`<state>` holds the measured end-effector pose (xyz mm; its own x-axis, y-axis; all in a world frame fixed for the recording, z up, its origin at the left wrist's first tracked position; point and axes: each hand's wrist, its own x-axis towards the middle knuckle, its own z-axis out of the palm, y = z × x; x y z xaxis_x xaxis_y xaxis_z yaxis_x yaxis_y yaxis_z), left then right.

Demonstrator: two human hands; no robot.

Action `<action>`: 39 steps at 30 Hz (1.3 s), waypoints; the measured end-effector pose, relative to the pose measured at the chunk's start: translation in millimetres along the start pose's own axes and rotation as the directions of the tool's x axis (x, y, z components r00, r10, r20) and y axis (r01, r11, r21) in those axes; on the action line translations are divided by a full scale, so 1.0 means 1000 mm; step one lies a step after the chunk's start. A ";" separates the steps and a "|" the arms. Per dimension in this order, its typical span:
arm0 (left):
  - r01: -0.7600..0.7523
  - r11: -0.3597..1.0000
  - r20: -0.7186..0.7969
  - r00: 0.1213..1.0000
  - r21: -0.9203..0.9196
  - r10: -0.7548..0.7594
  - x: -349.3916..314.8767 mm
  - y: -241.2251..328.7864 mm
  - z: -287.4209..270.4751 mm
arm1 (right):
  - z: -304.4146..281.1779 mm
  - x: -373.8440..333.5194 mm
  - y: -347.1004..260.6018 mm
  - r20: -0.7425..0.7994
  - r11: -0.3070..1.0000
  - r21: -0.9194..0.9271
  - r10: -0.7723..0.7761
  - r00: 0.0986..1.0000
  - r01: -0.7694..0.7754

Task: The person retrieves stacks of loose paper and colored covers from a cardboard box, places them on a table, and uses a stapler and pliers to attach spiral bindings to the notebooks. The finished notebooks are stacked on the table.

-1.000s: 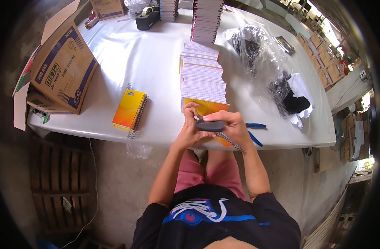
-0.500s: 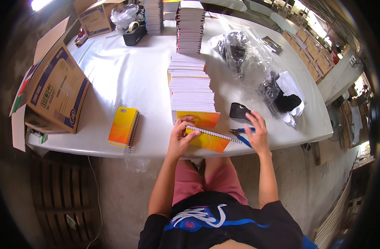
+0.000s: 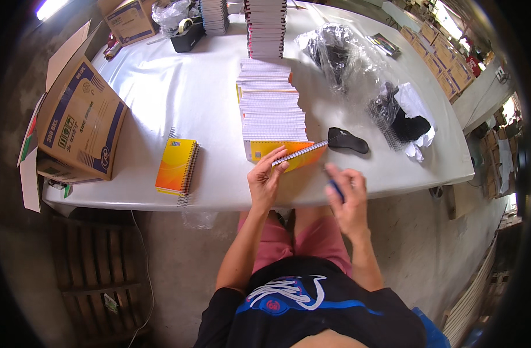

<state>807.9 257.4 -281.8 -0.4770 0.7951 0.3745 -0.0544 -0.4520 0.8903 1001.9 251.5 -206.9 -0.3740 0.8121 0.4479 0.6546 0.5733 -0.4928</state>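
My left hand [image 3: 264, 181] is closed on a yellow-orange spiral notebook [image 3: 305, 159], whose coil-bound edge faces up and slants toward the right. Directly behind it lies a long row of page blocks [image 3: 272, 110] with white edges upward. My right hand [image 3: 351, 200], somewhat blurred, is curled around blue-handled pliers [image 3: 335, 189] near the table's front edge, apart from the notebook. Its grip hides most of the tool. Beyond it, a black curved object [image 3: 348, 140] rests on the table. To the left lie a few yellow-orange spiral notebooks [image 3: 175, 166] with coil ends sticking out.
An open cardboard box [image 3: 82, 119] stands at the table's left side. A tall stack of bound books [image 3: 264, 29] and a tape dispenser [image 3: 187, 37] are at the back. Clear plastic bags [image 3: 338, 52] and black-and-white cloth [image 3: 413, 119] lie on the right.
My right hand has picked up the blue-handled pliers from the table and drawn them nearer to me. The notebook in my left hand has been raised and tilted, its right end now higher.
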 end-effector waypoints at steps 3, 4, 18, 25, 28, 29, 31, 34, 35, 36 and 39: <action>-0.032 0.995 0.010 0.999 0.097 0.032 -0.004 -0.001 -0.001 | 0.014 0.001 -0.035 0.061 0.990 -0.119 -0.073 0.995 0.080; -0.050 0.991 0.005 0.999 0.121 0.050 -0.005 0.002 0.001 | 0.018 0.002 -0.039 0.064 0.983 -0.146 -0.098 0.993 0.107; -0.201 0.910 0.037 0.979 0.362 0.201 -0.015 -0.002 -0.001 | 0.012 0.008 -0.053 0.335 0.994 -0.032 0.111 0.936 -0.107; -0.098 0.962 -0.025 0.994 0.253 0.108 -0.013 -0.004 0.002 | 0.020 0.005 -0.032 0.436 0.862 0.423 0.077 0.897 -0.280; 0.021 0.996 -0.079 0.997 0.092 -0.014 -0.011 -0.008 0.001 | 0.017 0.004 -0.020 0.343 0.972 0.213 0.016 0.939 -0.094; 0.055 0.997 -0.087 0.995 0.049 -0.051 -0.010 -0.007 -0.001 | 0.010 0.003 -0.008 0.342 0.997 0.066 0.003 0.940 -0.027; 0.189 0.977 -0.099 0.979 0.100 -0.179 -0.007 -0.004 -0.005 | 0.000 0.003 0.019 0.380 0.983 -0.167 0.000 0.925 0.069; 0.204 0.976 -0.081 0.977 0.081 -0.198 -0.006 -0.002 -0.007 | 0.004 0.001 0.061 0.316 0.935 -0.342 0.021 0.949 0.094; 0.176 0.982 -0.078 0.982 0.062 -0.171 -0.004 -0.001 -0.008 | 0.007 0.004 0.064 0.243 0.934 -0.348 0.006 0.970 0.082; 0.173 0.985 -0.073 0.982 -0.024 -0.175 -0.003 0.000 -0.007 | 0.010 0.008 0.068 0.169 0.933 -0.352 -0.011 0.986 0.071; 0.180 0.960 -0.075 0.977 -0.214 -0.200 -0.001 0.013 -0.008 | 0.027 0.033 0.047 0.025 0.996 -0.080 0.029 0.999 -0.027</action>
<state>800.4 247.1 -272.8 -0.5206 0.8370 0.1688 -0.3257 -0.3774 0.8669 1002.8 308.5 -235.1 -0.3706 0.8311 0.4148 0.7152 0.5402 -0.4435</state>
